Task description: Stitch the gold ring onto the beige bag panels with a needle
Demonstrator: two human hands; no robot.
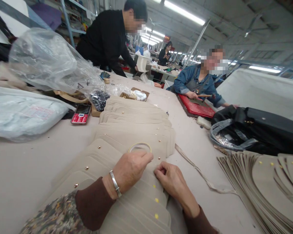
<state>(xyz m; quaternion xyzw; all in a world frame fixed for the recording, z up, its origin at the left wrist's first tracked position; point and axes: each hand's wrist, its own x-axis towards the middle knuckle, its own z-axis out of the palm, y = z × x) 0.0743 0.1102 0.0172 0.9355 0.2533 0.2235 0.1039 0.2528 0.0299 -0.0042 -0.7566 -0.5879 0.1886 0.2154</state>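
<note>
My left hand (pixel 132 169) is closed on a narrow tape roll, a thin yellow ring (pixel 140 144) standing up above the fingers. Just to its right, my right hand (pixel 172 180) is pinched at the right edge of the beige panels; whatever its fingertips hold is too small to make out. Under both hands lies an overlapping row of beige panels (pixel 132 130), fanned out away from me. Gold-coloured studs (pixel 87 168) show along the panels, and small yellow patches (pixel 156 200) sit near their right edge, below my hands.
To the right are more fanned beige panels (pixel 266 182), a black bag (pixel 263 126) and a beige strap (pixel 197 170). At left lie a red phone (pixel 80 113) and plastic-wrapped goods (pixel 26 112). Across the table, one person holds a tool over a red board (pixel 196 105); another person (pixel 107 39) leans in.
</note>
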